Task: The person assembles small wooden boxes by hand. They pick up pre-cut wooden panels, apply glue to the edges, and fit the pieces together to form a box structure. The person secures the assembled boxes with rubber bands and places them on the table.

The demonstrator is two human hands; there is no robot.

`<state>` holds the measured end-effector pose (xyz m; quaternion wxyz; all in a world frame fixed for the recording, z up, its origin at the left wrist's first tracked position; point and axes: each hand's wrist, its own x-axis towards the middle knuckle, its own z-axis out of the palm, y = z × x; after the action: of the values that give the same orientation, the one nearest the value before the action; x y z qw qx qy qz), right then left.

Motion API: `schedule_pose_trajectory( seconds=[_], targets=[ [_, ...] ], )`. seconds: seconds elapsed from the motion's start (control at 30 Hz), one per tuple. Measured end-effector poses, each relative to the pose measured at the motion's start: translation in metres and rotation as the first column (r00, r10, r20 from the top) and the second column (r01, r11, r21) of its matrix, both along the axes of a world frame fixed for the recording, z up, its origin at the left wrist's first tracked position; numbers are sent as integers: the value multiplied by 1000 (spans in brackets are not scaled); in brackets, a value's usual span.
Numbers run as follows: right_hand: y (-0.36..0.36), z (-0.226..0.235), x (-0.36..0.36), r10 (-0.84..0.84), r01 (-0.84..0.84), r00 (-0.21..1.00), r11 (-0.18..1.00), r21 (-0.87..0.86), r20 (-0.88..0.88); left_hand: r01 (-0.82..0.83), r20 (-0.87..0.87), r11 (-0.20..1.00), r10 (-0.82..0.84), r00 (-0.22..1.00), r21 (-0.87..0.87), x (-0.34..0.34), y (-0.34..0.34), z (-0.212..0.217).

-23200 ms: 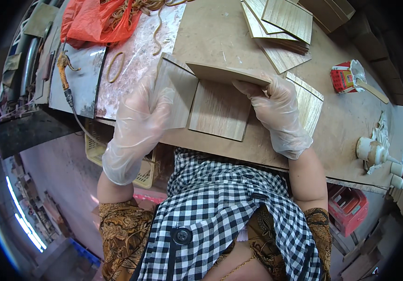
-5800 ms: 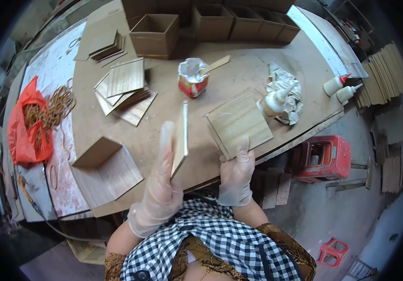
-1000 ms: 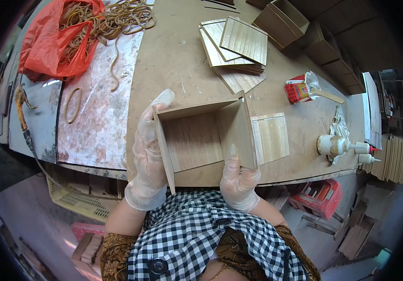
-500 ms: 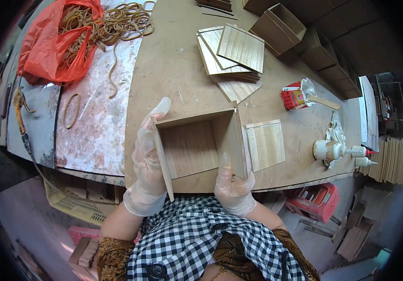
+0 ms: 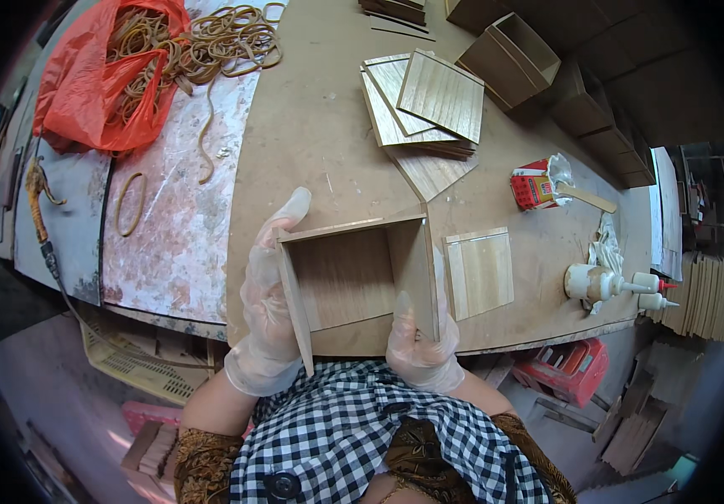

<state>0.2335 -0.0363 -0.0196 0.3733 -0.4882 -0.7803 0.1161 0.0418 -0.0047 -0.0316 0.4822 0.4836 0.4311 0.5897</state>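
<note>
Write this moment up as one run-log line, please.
left hand: against left panel; right hand: gripping right panel; wooden box: near side open; loose panel: on table

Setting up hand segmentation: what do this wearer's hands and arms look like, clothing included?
Left hand and right hand: matching thin, loose, translucent whitish gloves, wrinkled, reaching past the wrists. Forearms bare between gloves and sleeves. Sleeves: brown and black, ornate pattern. No cables or markings visible on gloves or forearms.
</note>
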Motion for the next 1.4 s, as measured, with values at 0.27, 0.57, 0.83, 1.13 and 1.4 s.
schedule_pose_trajectory(
  seconds=[0.27,0.57,0.83,1.13,1.4],
  targets=[
    [0,-1,-2,-12,12,1000,1000,21,-10,-6,15,998,7,1000,-60,11,-1,20],
    [-1,-4,-4,-44,46,997,998,44,-56,-41,-8,987,42,999,156,1,2,-19],
    [-12,3,7,-60,-164,864,906,-391,-501,-62,197,998,58,979,15,9,2,14],
    [12,5,20,-36,-342,539,904,-258,-842,-55,133,998,50,990,34,-26,21,-2],
    [108,5,-19,-226,-637,306,673,-375,-925,133,415,983,-69,907,-128,-1,60,6]
  ],
)
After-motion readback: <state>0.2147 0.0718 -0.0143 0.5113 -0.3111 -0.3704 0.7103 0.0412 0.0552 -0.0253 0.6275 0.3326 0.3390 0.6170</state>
